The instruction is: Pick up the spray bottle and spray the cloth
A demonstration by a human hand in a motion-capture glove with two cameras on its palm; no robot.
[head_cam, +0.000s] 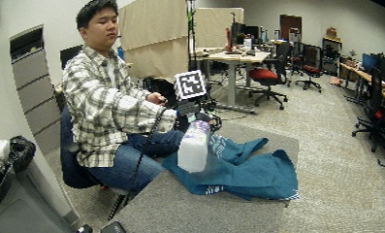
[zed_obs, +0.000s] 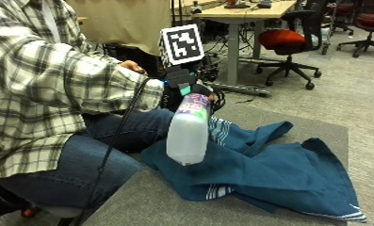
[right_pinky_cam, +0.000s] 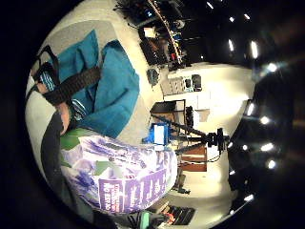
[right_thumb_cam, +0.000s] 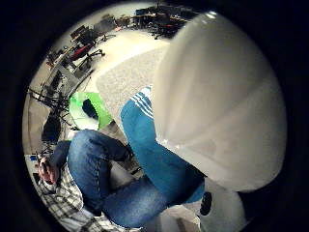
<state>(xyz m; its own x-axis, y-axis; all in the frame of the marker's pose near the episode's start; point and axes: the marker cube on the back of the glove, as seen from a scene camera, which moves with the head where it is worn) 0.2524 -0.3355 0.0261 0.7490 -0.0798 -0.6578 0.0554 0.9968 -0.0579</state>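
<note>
1. A translucent white plastic spray bottle (zed_obs: 188, 129) is carrying a purple label (right_pinky_cam: 136, 188) near its neck; white writing is showing on the label in the little finger side palm view, but it is too blurred to read.
2. The black-gloved right hand (zed_obs: 188, 92) is grasping the bottle at its top, fingers curled round the neck, and holding it in the air, base tilted slightly, above the near-left part of a grey carpeted table (zed_obs: 312, 127).
3. A crumpled teal cloth with white stripes at its hem (zed_obs: 268, 169) is lying across the table's middle, reaching the right edge, where one striped corner is hanging at the rim.
4. Bare grey table surface is showing along the far edge and at the near-left corner, below the bottle.
5. The bottle's body is looking cloudy and pale, its rounded base filling much of the thumb side palm view, with the cloth just beneath.
</note>
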